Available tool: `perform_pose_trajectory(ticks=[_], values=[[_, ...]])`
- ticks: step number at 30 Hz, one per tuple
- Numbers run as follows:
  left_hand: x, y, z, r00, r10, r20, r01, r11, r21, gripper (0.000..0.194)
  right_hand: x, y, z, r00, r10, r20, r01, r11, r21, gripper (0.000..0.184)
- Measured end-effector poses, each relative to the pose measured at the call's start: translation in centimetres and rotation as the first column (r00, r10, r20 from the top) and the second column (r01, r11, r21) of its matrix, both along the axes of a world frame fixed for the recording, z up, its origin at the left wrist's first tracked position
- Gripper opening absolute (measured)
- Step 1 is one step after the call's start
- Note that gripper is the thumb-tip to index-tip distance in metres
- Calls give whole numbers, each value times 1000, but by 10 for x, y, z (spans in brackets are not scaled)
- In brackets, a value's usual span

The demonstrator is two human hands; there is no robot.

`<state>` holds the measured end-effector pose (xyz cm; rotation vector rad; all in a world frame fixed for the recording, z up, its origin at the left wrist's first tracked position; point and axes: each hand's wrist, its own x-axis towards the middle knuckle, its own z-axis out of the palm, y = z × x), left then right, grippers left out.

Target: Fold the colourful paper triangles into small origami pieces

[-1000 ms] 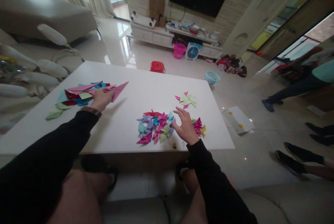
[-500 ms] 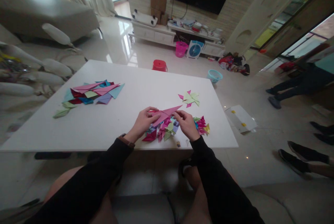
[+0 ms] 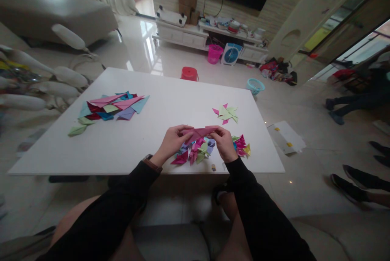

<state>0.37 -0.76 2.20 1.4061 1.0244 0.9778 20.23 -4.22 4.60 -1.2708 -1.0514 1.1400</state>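
Note:
A folded piece of pink paper [image 3: 199, 132] is stretched between my two hands, above the near part of the white table [image 3: 164, 102]. My left hand [image 3: 175, 141] pinches its left end and my right hand [image 3: 224, 142] pinches its right end. Just below the paper lies a cluster of folded paper cranes [image 3: 198, 150] in magenta, purple, blue and green, partly hidden by the paper and my hands. A smaller group of cranes [image 3: 241, 146] sits right of my right hand. Farther back are pale green and magenta folded pieces [image 3: 227, 113].
A pile of folded coloured papers [image 3: 115, 106] lies on the table's left. Beyond the table stand a red stool [image 3: 189, 74] and a light blue basket [image 3: 255, 86]. White lamp-like shapes [image 3: 70, 37] are near the left edge. A person's legs [image 3: 350, 100] show at right.
My left hand has brought the pink paper from the left pile to above the cranes. My right hand has taken hold of its other end, and the paper has turned more level.

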Motion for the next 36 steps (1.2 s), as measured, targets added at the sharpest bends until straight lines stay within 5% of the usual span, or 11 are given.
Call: perform_pose_trajectory(ticks=[9, 16, 21, 29, 36], values=[[1, -6, 6, 994, 36, -99, -23, 991, 129, 32, 1, -4, 0, 1000, 1, -11, -1, 1000, 23, 21], [5, -5, 11, 988, -151, 16, 150, 987, 64, 32, 5, -3, -6, 996, 49, 76, -49, 999, 4, 27], [7, -4, 11, 984, -175, 36, 176, 984, -36, 28, 7, -5, -4, 992, 109, 71, -108, 994, -13, 26], [15, -4, 0, 958, 24, 285, 71, 945, -319, 37, -4, -5, -6, 987, 128, -101, -131, 991, -25, 28], [12, -4, 0, 917, 112, 383, 61, 909, -412, 38, -15, 0, -16, 997, 75, -25, -77, 994, -80, 33]])
